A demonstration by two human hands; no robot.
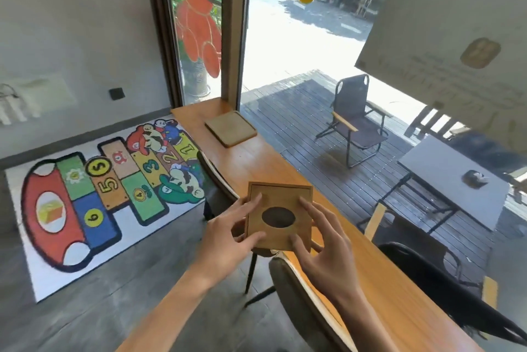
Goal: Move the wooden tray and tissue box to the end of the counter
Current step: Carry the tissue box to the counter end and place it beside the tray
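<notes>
A wooden tissue box [281, 197] with a dark oval opening on top is held over the long wooden counter [256, 163], near its middle. My left hand [231, 233] grips the box's left side, thumb along its near edge. My right hand [322, 240] grips its right side, fingers spread over the top. The flat square wooden tray [230, 128] lies at the far end of the counter, close to the window frame.
Two chair backs [302, 291] stand along the counter's left edge, one right under my hands. A colourful hopscotch mat [94, 203] covers the floor to the left. Glass runs along the counter's right side, with a folding chair [356, 123] and a grey table [445, 177] outside.
</notes>
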